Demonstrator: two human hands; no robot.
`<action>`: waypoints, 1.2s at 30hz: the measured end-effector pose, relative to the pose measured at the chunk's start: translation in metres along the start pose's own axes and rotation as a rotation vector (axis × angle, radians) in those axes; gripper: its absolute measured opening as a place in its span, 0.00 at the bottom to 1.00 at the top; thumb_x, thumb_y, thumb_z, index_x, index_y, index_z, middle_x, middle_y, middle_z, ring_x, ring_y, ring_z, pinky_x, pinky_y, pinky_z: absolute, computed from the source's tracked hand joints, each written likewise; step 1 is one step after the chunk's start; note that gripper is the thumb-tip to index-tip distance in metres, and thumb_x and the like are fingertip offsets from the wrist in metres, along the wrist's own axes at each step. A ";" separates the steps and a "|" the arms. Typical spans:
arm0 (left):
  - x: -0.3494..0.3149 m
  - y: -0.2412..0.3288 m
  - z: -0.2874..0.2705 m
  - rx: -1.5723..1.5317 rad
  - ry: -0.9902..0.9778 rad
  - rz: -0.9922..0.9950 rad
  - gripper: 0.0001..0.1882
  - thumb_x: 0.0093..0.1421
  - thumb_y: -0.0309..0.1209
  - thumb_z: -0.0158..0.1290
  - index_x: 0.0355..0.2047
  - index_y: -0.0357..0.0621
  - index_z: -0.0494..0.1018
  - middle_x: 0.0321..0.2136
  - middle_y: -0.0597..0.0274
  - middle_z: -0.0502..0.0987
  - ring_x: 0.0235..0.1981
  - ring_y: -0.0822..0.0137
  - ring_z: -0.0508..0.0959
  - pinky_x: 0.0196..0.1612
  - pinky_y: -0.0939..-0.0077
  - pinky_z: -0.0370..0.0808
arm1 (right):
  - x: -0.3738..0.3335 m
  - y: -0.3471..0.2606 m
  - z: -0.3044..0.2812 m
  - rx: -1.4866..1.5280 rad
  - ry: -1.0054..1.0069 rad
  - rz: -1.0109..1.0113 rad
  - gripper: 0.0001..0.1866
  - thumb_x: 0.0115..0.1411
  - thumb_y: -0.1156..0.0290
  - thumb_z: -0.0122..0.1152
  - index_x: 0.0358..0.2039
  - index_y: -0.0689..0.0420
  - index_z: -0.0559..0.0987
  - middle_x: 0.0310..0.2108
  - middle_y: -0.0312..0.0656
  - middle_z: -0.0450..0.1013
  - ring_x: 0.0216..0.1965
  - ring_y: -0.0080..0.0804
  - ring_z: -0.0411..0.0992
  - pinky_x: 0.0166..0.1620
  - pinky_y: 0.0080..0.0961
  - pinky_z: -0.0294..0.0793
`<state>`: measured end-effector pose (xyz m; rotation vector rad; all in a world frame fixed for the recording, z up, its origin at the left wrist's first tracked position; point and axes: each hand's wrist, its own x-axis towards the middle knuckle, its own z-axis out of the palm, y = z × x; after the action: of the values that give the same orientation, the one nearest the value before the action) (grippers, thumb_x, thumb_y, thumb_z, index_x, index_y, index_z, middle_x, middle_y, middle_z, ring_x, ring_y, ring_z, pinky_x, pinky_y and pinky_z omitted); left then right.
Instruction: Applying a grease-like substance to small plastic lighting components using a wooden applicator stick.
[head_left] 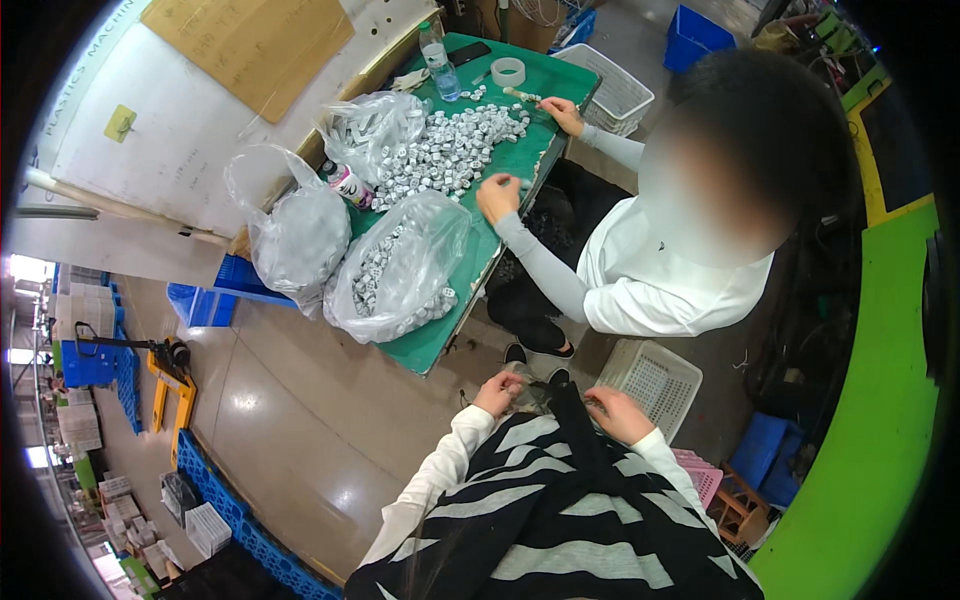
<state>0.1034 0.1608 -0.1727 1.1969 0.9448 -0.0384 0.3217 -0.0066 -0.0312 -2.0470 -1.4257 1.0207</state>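
My left hand (498, 394) is closed in front of my waist, its fingertips at a crumpled, greyish see-through piece (530, 395) that I cannot name. At the other side of a hanging black cloth strip (572, 410), my right hand (620, 414) is curled with its fingertips toward the strip; what it holds is hidden. Ahead, a green table (400, 350) carries a spread pile of small grey-white parts (450, 150). Clear plastic bags of such parts lie there too, one bag (400, 270) at the near end.
A seated person (650, 260) works at the table's right side, both hands over its edge. White baskets (655, 385) stand on the floor and behind the table. A water bottle (438, 65) and tape roll (508, 71) are on the table. At left is a yellow pallet jack (175, 390).
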 end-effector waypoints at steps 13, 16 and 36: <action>-0.002 0.000 0.004 0.096 0.028 0.004 0.11 0.58 0.27 0.48 0.41 0.38 0.71 0.32 0.62 0.76 0.31 0.72 0.73 0.37 0.77 0.71 | -0.007 -0.001 0.006 -0.014 0.003 0.006 0.14 0.56 0.68 0.56 0.41 0.60 0.73 0.36 0.51 0.72 0.40 0.51 0.71 0.42 0.40 0.70; 0.000 -0.005 0.004 0.118 0.030 0.017 0.11 0.58 0.26 0.49 0.41 0.38 0.71 0.31 0.63 0.75 0.31 0.72 0.73 0.36 0.78 0.71 | -0.007 0.001 0.007 -0.026 0.004 0.009 0.14 0.56 0.67 0.56 0.41 0.60 0.73 0.36 0.51 0.72 0.40 0.50 0.71 0.42 0.40 0.70; 0.000 0.009 0.003 0.125 0.046 -0.018 0.10 0.58 0.27 0.49 0.41 0.40 0.71 0.30 0.64 0.74 0.30 0.73 0.72 0.33 0.77 0.71 | -0.008 0.000 0.007 -0.005 -0.093 0.129 0.17 0.55 0.70 0.54 0.45 0.62 0.73 0.41 0.54 0.72 0.44 0.53 0.70 0.47 0.39 0.69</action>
<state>0.1096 0.1618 -0.1655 1.3095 1.0054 -0.0852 0.3150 -0.0146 -0.0331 -2.1438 -1.3562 1.1798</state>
